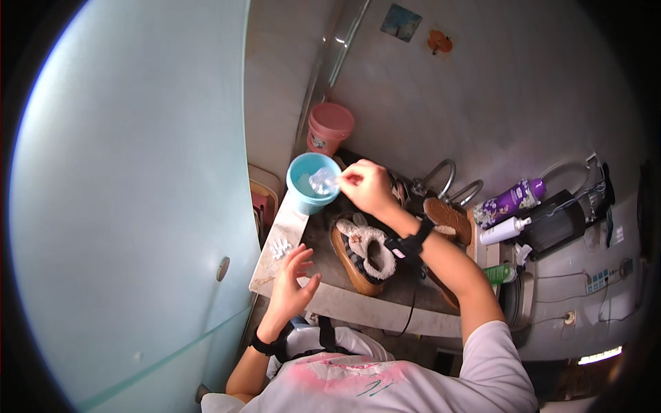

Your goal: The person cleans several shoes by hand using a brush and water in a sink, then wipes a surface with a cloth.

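Note:
My right hand [368, 187] reaches over the counter, its fingers pinched on a crinkled clear plastic bag [322, 181]. That bag is at the mouth of a light blue bucket [301, 199], partly inside the rim. Nearer to me, my left hand [295, 288] is held with its fingers apart and nothing in it. Just beyond its fingertips a small cluster of white pieces [279, 248] lies on the pale corner of the counter [265, 274]; their kind is too small to tell. Right of the left hand sits a fleece-lined shoe [363, 251] with a brown sole.
A lidded pink bucket [330, 127] stands behind the blue one. Another brown sole [444, 219] and a metal faucet [444, 177] are at the right. Farther right are a purple bottle [508, 204] and a white spray bottle [504, 230]. A frosted glass panel [138, 206] borders the left.

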`<state>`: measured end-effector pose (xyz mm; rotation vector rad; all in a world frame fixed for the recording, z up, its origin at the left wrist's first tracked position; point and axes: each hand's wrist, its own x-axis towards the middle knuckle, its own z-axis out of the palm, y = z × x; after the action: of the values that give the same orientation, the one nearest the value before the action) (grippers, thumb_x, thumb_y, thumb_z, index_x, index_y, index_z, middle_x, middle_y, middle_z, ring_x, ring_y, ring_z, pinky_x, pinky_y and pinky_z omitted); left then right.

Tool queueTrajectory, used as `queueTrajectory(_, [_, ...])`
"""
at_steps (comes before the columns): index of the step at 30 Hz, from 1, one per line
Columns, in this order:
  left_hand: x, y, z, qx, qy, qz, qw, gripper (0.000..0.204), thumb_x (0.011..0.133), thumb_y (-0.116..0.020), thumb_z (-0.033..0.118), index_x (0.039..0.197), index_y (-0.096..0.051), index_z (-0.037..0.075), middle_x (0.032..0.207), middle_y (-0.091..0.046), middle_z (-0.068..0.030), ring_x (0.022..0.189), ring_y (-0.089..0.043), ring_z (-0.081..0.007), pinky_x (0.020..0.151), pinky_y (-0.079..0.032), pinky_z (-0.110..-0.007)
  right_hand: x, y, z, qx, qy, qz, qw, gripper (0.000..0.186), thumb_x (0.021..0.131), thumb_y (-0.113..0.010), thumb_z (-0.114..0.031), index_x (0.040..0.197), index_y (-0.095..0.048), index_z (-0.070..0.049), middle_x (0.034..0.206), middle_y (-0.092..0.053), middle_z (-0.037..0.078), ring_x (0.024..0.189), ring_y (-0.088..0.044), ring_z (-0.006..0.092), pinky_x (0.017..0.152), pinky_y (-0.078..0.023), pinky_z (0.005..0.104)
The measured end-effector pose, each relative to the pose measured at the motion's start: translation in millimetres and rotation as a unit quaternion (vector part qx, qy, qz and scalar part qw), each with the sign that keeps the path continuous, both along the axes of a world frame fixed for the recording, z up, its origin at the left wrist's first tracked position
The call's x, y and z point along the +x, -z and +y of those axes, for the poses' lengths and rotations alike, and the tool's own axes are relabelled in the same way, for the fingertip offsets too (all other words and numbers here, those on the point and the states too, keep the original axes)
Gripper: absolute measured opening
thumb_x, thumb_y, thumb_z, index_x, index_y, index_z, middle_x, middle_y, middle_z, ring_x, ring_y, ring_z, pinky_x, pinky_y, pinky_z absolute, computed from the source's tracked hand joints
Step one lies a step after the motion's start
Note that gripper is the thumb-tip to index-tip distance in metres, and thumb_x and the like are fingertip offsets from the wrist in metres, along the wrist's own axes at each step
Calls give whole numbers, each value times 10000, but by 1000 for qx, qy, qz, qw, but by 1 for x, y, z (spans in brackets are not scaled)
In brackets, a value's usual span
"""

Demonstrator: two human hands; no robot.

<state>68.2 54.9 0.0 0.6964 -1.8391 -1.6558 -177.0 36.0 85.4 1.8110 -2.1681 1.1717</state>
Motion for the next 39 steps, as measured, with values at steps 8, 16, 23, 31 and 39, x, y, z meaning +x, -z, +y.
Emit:
queueTrajectory(8, [11, -2, -1, 7, -6, -27, 1000, 476, 743, -651, 58, 1194, -500, 36, 1310, -416, -133, 1001, -580, -223, 825, -479, -324, 11, 39, -58, 226, 8, 90, 970, 135, 643, -644, -200, 653, -684, -72, 702, -633, 137, 698, -627, 312, 656, -496, 388])
queueTrajectory(16, [15, 4, -9, 30, -27, -25, 999, 442, 764, -630, 10, 1188, -507, 30, 1326, -411, -95, 1011, -578, -186, 826, -480, -292, -1, 49, -76, 290, 7, -56, 955, 139, 625, -690, -185, 706, -706, -73, 699, -652, 141, 675, -647, 256, 658, -504, 340])
queueTrajectory(23, [16, 5, -10, 36, -21, -29, 999, 445, 762, -630, 5, 1189, -505, 32, 1326, -405, -92, 1015, -574, -183, 836, -479, -295, -30, 43, -69, 217, 30, -204, 954, 168, 663, -737, -159, 732, -702, -10, 664, -664, 80, 611, -601, 108, 615, -473, 259])
queueTrajectory(31, [5, 5, -5, 15, 4, -38, 999, 423, 764, -633, 14, 1171, -520, 26, 1331, -397, -105, 1018, -574, -198, 833, -486, -302, -59, 42, -47, 137, 28, -287, 948, 175, 651, -730, -175, 711, -696, -14, 658, -664, 72, 605, -613, 127, 607, -478, 254])
queueTrajectory(39, [-4, 4, 2, 9, 23, -34, 999, 420, 757, -636, 12, 1163, -526, 22, 1318, -413, -114, 1021, -578, -206, 827, -492, -298, -15, 40, -49, 166, -46, 94, 981, 105, 612, -629, -140, 638, -665, -44, 726, -624, 181, 687, -622, 335, 643, -501, 416])
